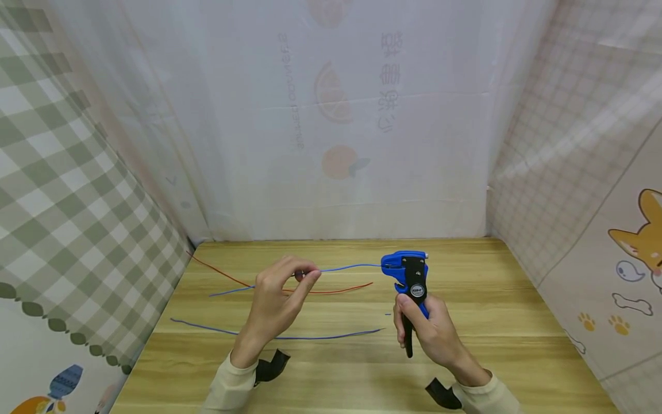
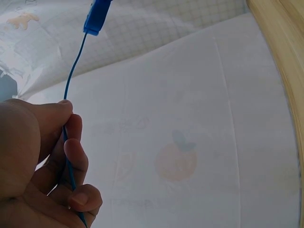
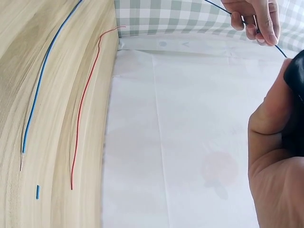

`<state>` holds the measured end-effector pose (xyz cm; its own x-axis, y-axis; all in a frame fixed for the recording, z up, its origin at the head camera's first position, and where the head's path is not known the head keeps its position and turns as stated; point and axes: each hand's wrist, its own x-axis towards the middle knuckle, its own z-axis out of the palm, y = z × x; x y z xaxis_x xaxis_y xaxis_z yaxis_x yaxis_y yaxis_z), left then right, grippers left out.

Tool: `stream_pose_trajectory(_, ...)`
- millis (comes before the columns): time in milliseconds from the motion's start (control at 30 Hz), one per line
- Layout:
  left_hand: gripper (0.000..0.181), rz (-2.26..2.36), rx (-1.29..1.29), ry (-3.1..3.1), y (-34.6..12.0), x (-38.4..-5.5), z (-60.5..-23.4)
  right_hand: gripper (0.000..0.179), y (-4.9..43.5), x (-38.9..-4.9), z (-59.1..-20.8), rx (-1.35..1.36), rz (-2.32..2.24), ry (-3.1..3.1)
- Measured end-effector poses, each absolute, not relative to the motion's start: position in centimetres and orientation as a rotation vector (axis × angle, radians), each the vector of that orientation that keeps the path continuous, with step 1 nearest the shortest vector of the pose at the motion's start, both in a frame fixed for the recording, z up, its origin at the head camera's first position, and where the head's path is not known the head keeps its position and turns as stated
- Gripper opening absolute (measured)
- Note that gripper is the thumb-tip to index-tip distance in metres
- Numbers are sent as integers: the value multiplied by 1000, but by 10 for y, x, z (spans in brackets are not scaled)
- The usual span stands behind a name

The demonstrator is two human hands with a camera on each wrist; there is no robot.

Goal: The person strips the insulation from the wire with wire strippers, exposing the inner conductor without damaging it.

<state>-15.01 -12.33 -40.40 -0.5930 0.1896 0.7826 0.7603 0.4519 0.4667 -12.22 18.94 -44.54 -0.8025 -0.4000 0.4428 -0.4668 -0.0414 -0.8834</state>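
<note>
My right hand (image 1: pixel 431 329) grips the handles of a blue and black wire stripper (image 1: pixel 415 268), its head pointing left above the table. Between thumb and fingertips, my left hand (image 1: pixel 274 305) pinches a blue wire (image 1: pixel 353 266). The wire's right end meets the front of the stripper's head; its other end trails out to the left behind the hand. In the left wrist view the wire (image 2: pixel 72 71) runs along the curled fingers and up to the blue nose of the stripper (image 2: pixel 97 17). The right wrist view shows only the dark edge of the tool (image 3: pixel 295 95).
On the wooden table (image 1: pixel 336 379) lies a second blue wire (image 1: pixel 331 338), its right end stripped to bare metal. Behind it is a red wire (image 1: pixel 336 292). A short blue piece of insulation (image 3: pixel 37 192) lies near the bare end. Cloth curtains (image 1: pixel 248 172) surround the table's back and sides.
</note>
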Motion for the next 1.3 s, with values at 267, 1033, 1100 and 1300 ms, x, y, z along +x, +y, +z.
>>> stream_pose_trajectory(267,15,-1111,-800,-2024,-123,-151,-406,40,188,-122,-447,964,2000,-2133)
stream_pose_trajectory(1033,18,-1104,-798,-2014,-122,-152,-407,42,184,-121,-449,924,1953,-2124)
stream_pose_trajectory(1100,19,-1098,-801,-2010,-122,-152,-407,42,184,-121,-449,923,1943,-2125)
stream_pose_trajectory(1300,20,-1097,-805,-2010,-122,-153,-407,41,183,-121,-450,929,1920,-2122)
